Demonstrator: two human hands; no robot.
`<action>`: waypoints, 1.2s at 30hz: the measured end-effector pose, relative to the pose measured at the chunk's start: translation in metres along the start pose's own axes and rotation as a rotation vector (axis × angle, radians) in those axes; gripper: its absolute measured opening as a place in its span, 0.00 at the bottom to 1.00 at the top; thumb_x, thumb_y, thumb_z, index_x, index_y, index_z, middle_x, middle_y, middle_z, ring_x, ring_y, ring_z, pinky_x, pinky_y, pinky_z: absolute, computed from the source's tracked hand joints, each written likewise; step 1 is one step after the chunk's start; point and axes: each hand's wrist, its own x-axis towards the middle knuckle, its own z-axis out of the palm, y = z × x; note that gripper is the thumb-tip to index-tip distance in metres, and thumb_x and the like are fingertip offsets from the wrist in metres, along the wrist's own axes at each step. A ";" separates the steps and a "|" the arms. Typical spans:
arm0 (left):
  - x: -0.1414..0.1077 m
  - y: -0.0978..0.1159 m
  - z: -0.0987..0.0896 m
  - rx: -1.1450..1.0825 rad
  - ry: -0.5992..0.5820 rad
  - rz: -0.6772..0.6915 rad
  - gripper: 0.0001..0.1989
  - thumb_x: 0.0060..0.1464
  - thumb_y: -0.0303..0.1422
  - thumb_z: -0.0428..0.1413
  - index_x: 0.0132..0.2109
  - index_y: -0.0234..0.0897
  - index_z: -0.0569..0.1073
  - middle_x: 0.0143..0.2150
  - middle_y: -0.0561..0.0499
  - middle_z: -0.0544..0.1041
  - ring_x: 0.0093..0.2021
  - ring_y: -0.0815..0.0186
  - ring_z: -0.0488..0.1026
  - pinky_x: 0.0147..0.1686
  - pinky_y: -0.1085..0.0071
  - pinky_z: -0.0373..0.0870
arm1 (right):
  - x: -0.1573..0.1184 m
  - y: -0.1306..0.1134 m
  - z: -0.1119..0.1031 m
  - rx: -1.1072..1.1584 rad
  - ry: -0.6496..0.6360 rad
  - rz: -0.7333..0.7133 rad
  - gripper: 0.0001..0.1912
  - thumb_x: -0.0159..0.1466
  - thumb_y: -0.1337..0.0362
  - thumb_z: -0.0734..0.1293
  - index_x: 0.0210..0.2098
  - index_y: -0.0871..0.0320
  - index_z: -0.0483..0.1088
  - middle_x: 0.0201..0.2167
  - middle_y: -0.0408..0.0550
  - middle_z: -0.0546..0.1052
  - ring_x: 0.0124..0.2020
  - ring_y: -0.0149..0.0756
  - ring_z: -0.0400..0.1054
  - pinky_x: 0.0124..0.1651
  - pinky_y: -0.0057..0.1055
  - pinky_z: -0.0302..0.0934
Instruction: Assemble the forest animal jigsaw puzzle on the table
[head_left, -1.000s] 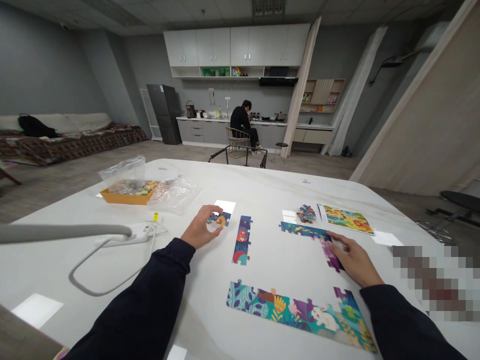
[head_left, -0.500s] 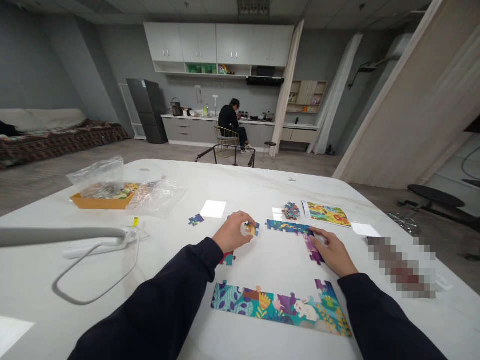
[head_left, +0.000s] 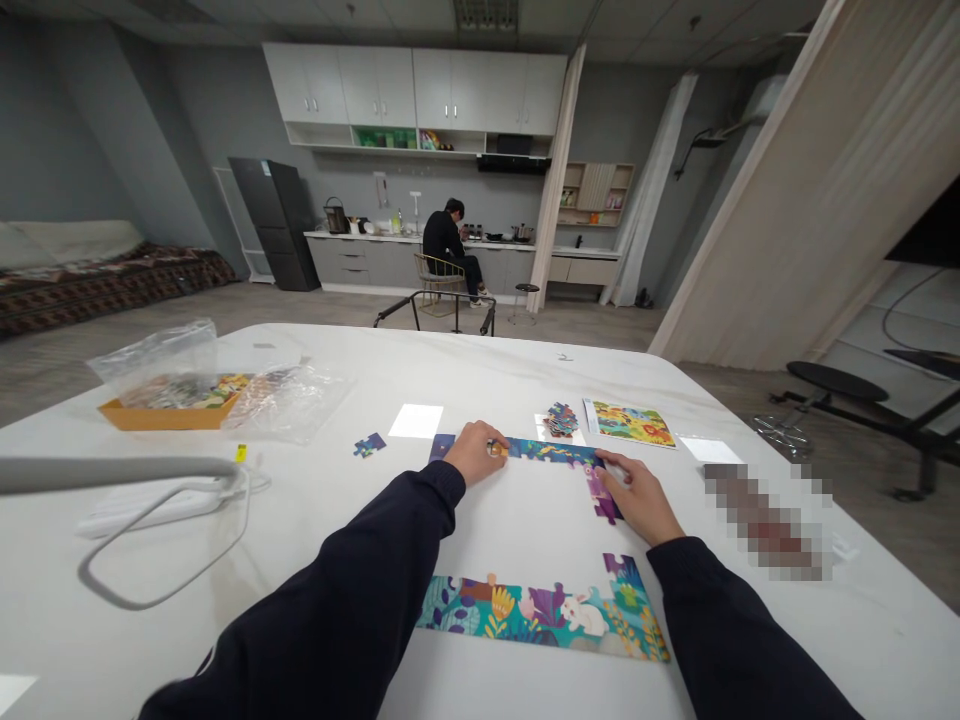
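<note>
1. Nearest us, 2 dark navy fabric sleeves [head_left: 341, 580] reach over a glossy white marbled table [head_left: 525, 540].
2. We see a long multicoloured strip of joined flat puzzle pieces [head_left: 555, 612], showing a white rabbit, along the near side; the left forearm covers its left end.
3. Our right hand [head_left: 641, 497] rests with thumb and index finger parted, touching the corner where a short purple puzzle strip [head_left: 602, 492] meets a dark blue puzzle strip [head_left: 551, 449].
4. Our left hand [head_left: 474, 452] pinches a dark blue puzzle piece with an orange-yellow patch [head_left: 496, 449] at the blue strip's left end; we cannot tell whether they interlock.
5. A loose blue-purple puzzle piece [head_left: 370, 444] lies left of that hand, apart from it.
6. Beyond the blue strip, we find a small multicoloured heap of pieces [head_left: 561, 420] beside a bright yellow-green picture sheet [head_left: 634, 424].
7. Far left, clear crinkled plastic [head_left: 289, 400] lies against an orange-yellow shallow tray [head_left: 161, 418] of pieces.
8. Farthest, a person in black [head_left: 442, 238] sits by a grey-fronted kitchen counter [head_left: 345, 262].
</note>
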 end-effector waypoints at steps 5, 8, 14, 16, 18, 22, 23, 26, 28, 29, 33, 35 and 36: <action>-0.001 0.003 -0.002 0.041 -0.034 0.054 0.11 0.49 0.25 0.62 0.40 0.41 0.84 0.46 0.43 0.79 0.49 0.53 0.75 0.57 0.56 0.72 | 0.000 0.000 -0.001 -0.002 -0.011 0.000 0.26 0.63 0.51 0.65 0.54 0.57 0.77 0.48 0.56 0.80 0.50 0.51 0.73 0.53 0.50 0.68; -0.002 0.006 -0.001 0.056 -0.051 0.077 0.10 0.51 0.25 0.61 0.40 0.40 0.84 0.46 0.43 0.79 0.48 0.52 0.75 0.56 0.56 0.72 | 0.000 0.001 0.000 -0.009 -0.016 -0.010 0.25 0.63 0.51 0.65 0.54 0.57 0.77 0.49 0.56 0.80 0.51 0.52 0.72 0.53 0.51 0.68; -0.012 0.003 -0.033 0.040 -0.008 0.106 0.20 0.52 0.28 0.62 0.53 0.44 0.79 0.58 0.45 0.75 0.57 0.52 0.71 0.61 0.54 0.68 | 0.000 0.002 -0.001 -0.018 -0.024 -0.027 0.25 0.63 0.51 0.65 0.54 0.56 0.77 0.50 0.56 0.79 0.51 0.51 0.73 0.53 0.50 0.68; -0.028 -0.011 -0.057 0.016 0.075 0.091 0.21 0.56 0.31 0.59 0.57 0.46 0.75 0.57 0.47 0.75 0.55 0.55 0.72 0.60 0.56 0.69 | 0.000 0.002 -0.001 -0.012 -0.030 -0.025 0.25 0.63 0.51 0.65 0.55 0.56 0.77 0.52 0.55 0.79 0.52 0.51 0.72 0.53 0.49 0.68; -0.050 -0.034 -0.082 0.043 0.170 0.037 0.20 0.57 0.33 0.58 0.57 0.46 0.73 0.54 0.48 0.76 0.51 0.56 0.73 0.57 0.57 0.72 | 0.000 0.002 -0.001 -0.016 -0.020 -0.025 0.25 0.64 0.51 0.65 0.55 0.56 0.77 0.54 0.55 0.78 0.53 0.52 0.71 0.51 0.48 0.69; -0.100 -0.087 -0.114 0.216 0.338 -0.185 0.23 0.54 0.36 0.60 0.57 0.43 0.70 0.55 0.46 0.75 0.54 0.52 0.72 0.59 0.52 0.68 | 0.000 0.003 -0.002 -0.077 0.035 0.042 0.26 0.64 0.49 0.64 0.55 0.56 0.77 0.50 0.56 0.78 0.38 0.44 0.72 0.49 0.48 0.69; -0.109 -0.098 -0.118 0.240 0.361 -0.269 0.25 0.51 0.37 0.62 0.57 0.42 0.70 0.55 0.45 0.75 0.55 0.50 0.72 0.59 0.51 0.68 | 0.000 0.004 -0.003 -0.092 0.036 0.056 0.26 0.64 0.49 0.64 0.55 0.56 0.77 0.48 0.56 0.79 0.35 0.42 0.71 0.48 0.48 0.69; -0.121 -0.116 -0.124 0.230 0.387 -0.461 0.31 0.46 0.39 0.65 0.57 0.41 0.68 0.54 0.43 0.76 0.56 0.46 0.72 0.58 0.49 0.68 | 0.001 0.005 -0.004 -0.114 0.014 0.052 0.28 0.62 0.47 0.65 0.54 0.56 0.78 0.45 0.55 0.78 0.34 0.43 0.70 0.47 0.47 0.69; -0.121 -0.121 -0.126 0.202 0.386 -0.487 0.30 0.45 0.40 0.66 0.55 0.41 0.68 0.51 0.45 0.79 0.56 0.47 0.73 0.57 0.51 0.69 | 0.001 0.007 -0.004 -0.117 0.007 0.049 0.29 0.62 0.46 0.65 0.54 0.56 0.78 0.44 0.56 0.78 0.35 0.44 0.70 0.46 0.47 0.69; -0.119 -0.122 -0.127 0.191 0.383 -0.482 0.28 0.45 0.40 0.66 0.54 0.42 0.68 0.49 0.46 0.80 0.55 0.48 0.74 0.57 0.52 0.69 | 0.002 0.008 -0.004 -0.118 0.003 0.049 0.29 0.61 0.45 0.65 0.54 0.56 0.78 0.45 0.56 0.78 0.35 0.44 0.70 0.46 0.47 0.69; -0.118 -0.127 -0.133 0.146 0.366 -0.470 0.23 0.46 0.39 0.66 0.49 0.43 0.69 0.45 0.49 0.83 0.49 0.53 0.78 0.50 0.58 0.74 | 0.003 0.011 -0.004 -0.132 -0.005 0.048 0.30 0.61 0.44 0.64 0.54 0.56 0.78 0.44 0.56 0.78 0.34 0.43 0.69 0.44 0.47 0.69; -0.120 -0.129 -0.137 0.128 0.360 -0.465 0.22 0.45 0.38 0.66 0.46 0.43 0.68 0.43 0.49 0.83 0.45 0.55 0.80 0.46 0.60 0.75 | 0.003 0.012 -0.004 -0.139 -0.009 0.043 0.31 0.61 0.44 0.64 0.54 0.56 0.78 0.44 0.56 0.78 0.33 0.43 0.70 0.43 0.46 0.70; -0.121 -0.130 -0.138 0.122 0.359 -0.457 0.22 0.45 0.38 0.66 0.46 0.43 0.68 0.42 0.50 0.83 0.44 0.55 0.80 0.45 0.60 0.76 | 0.004 0.013 -0.004 -0.142 -0.008 0.042 0.31 0.61 0.43 0.64 0.54 0.56 0.78 0.44 0.56 0.78 0.33 0.43 0.70 0.43 0.46 0.70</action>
